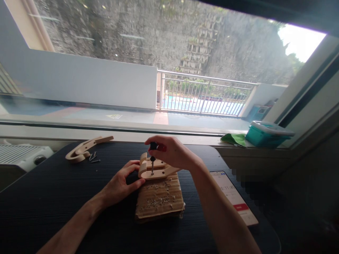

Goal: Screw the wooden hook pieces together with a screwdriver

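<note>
My right hand [169,150] is closed around the dark handle of a screwdriver [153,158], held upright. Its tip meets a screw hole in a pale curved wooden hook [156,173]. That hook lies next to a second wooden hook [159,163] on a block of layered corrugated cardboard [159,197], whose top is pitted with holes. From the left, my left hand [122,181] grips the rounded ends of the hooks, thumb in front and fingers behind. Part of the hooks is hidden by my right hand.
On the dark table [111,225], more wooden hooks [82,148] lie at the back left beside several screws [93,157]. A phone [238,197] showing a timer rests at right. A teal box [267,135] and green cloth [234,139] sit on the windowsill; a white radiator [23,155] stands left.
</note>
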Motion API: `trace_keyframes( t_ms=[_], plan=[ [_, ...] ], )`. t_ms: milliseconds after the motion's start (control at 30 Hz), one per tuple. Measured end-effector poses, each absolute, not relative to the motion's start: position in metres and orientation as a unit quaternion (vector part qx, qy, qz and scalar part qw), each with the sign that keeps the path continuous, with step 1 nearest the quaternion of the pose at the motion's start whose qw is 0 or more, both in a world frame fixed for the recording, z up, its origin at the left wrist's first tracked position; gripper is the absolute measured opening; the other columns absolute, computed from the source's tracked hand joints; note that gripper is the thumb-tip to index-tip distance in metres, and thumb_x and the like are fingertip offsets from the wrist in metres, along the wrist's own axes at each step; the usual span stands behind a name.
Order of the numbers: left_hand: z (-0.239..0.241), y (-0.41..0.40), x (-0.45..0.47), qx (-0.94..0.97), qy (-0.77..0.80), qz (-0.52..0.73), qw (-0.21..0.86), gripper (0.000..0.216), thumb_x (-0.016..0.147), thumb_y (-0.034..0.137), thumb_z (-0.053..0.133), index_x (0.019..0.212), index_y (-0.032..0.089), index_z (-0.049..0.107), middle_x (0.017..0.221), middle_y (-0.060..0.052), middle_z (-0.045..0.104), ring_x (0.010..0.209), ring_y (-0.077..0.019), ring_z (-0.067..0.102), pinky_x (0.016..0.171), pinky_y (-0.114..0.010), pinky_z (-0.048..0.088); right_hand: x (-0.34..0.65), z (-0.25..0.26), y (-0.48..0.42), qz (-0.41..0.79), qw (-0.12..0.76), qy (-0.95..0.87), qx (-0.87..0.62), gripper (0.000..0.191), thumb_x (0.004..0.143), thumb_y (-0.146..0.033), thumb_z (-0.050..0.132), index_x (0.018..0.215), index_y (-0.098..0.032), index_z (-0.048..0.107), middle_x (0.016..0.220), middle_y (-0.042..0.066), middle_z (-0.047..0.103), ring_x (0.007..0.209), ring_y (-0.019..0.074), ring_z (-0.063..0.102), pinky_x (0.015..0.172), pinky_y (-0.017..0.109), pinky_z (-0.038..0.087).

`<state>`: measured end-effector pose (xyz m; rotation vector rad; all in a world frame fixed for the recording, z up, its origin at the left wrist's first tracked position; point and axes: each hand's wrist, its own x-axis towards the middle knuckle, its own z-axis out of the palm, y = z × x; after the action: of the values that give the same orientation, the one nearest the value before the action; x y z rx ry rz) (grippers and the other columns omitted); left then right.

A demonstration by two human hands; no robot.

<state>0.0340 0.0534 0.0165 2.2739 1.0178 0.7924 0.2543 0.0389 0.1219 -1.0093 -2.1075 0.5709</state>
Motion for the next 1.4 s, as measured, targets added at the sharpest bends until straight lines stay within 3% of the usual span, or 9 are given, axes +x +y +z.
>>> trace_keyframes(
  t_ms=[133,300,633,833,1167,1300,1400],
  plan=[
    [0.0173,0.0528,0.0337,0.839,0.382,0.293,0.254,0.034,0.081,0.047,0.058,0.102,0.021,0.064,0.129,-0.007,0.055,0.122,-0.0258,0.053,0.106,-0.036,0.043,0.2532,0.1242,0.0362,0.205,0.36,-0.819,-0.397,0.026,0.082,-0.026,0.059,0.105,-0.017,0.067,0.071,-0.001,0.059,0.061,0.0079,0.049,0.063,0.024,0.041],
    [0.0186,0.0527,0.0349,0.839,0.379,0.296,0.254,0.033,0.081,0.046,0.058,0.101,0.021,0.065,0.128,-0.007,0.055,0.121,-0.0254,0.053,0.105,-0.036,0.044,0.2527,0.1259,0.0347,0.186,0.37,-0.829,-0.376,0.029,0.08,-0.013,0.051,0.104,-0.017,0.068,0.088,0.002,0.066,0.067,0.0079,0.052,0.068,0.024,0.043],
    [0.0182,0.053,0.0344,0.839,0.378,0.293,0.258,0.032,0.082,0.046,0.057,0.101,0.021,0.064,0.128,-0.007,0.055,0.122,-0.0251,0.053,0.106,-0.035,0.043,0.2537,0.126,0.0374,0.184,0.377,-0.818,-0.393,0.023,0.082,-0.028,0.062,0.101,-0.016,0.069,0.084,0.003,0.063,0.067,0.0089,0.053,0.067,0.026,0.045],
    [0.0179,0.0532,0.0341,0.838,0.38,0.297,0.254,0.033,0.081,0.046,0.058,0.101,0.021,0.065,0.128,-0.008,0.056,0.122,-0.0264,0.053,0.105,-0.037,0.044,0.2551,0.126,0.0351,0.181,0.359,-0.837,-0.371,0.032,0.084,-0.014,0.05,0.112,-0.017,0.066,0.096,0.005,0.062,0.07,0.0082,0.054,0.067,0.024,0.044],
    [0.0187,0.0529,0.0346,0.839,0.381,0.298,0.248,0.033,0.08,0.047,0.059,0.1,0.021,0.065,0.127,-0.008,0.057,0.121,-0.0258,0.054,0.104,-0.036,0.045,0.2559,0.1253,0.0375,0.162,0.375,-0.825,-0.391,0.024,0.082,-0.029,0.062,0.102,-0.016,0.068,0.084,0.002,0.06,0.069,0.0096,0.053,0.066,0.026,0.044],
    [0.0184,0.0532,0.0341,0.84,0.38,0.295,0.251,0.033,0.081,0.046,0.058,0.101,0.021,0.065,0.128,-0.008,0.056,0.122,-0.0255,0.054,0.104,-0.035,0.044,0.2555,0.1276,0.0345,0.172,0.38,-0.825,-0.38,0.023,0.085,-0.023,0.055,0.101,-0.015,0.068,0.098,0.005,0.061,0.069,0.0077,0.055,0.068,0.025,0.045],
    [0.0177,0.0536,0.0336,0.841,0.377,0.296,0.251,0.032,0.081,0.046,0.058,0.101,0.022,0.065,0.128,-0.007,0.056,0.121,-0.0252,0.054,0.104,-0.035,0.044,0.2569,0.128,0.0346,0.18,0.379,-0.827,-0.373,0.026,0.086,-0.02,0.051,0.105,-0.014,0.067,0.097,0.006,0.062,0.072,0.0086,0.057,0.069,0.025,0.046]
  ],
)
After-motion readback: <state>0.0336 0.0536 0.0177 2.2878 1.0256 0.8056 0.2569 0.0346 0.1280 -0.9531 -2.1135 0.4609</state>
